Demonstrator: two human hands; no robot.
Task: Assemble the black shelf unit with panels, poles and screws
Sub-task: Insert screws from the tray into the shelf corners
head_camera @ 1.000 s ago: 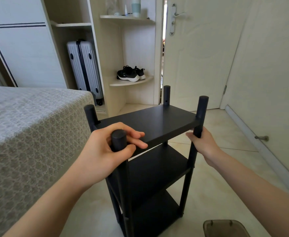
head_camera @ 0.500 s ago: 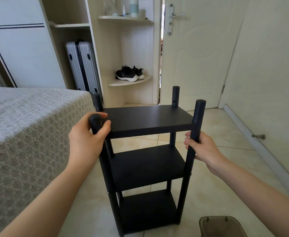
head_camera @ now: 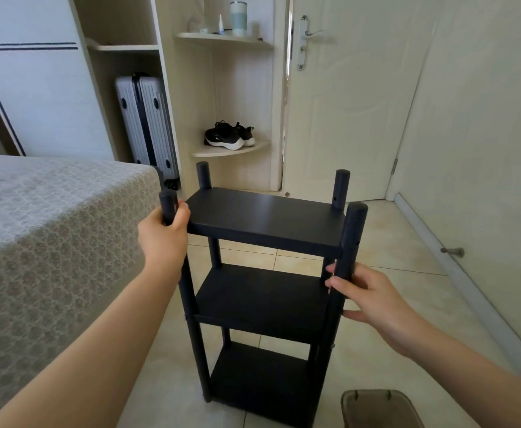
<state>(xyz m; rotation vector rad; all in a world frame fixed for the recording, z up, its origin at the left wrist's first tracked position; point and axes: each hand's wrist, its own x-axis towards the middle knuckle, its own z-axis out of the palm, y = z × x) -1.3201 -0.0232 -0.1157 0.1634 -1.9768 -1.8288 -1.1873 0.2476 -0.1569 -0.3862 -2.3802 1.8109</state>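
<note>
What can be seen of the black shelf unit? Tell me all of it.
The black shelf unit stands upright on the tiled floor beside the bed. Matte black, three flat panels stacked between four round poles whose tops rise above the top panel. The left hand grips the near-left pole near its top; the right hand holds the near-right pole below the top panel.

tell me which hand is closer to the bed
Left. The left hand grips the near-left pole beside the bed; the right hand holds the near-right pole across the shelf unit from it.
</note>
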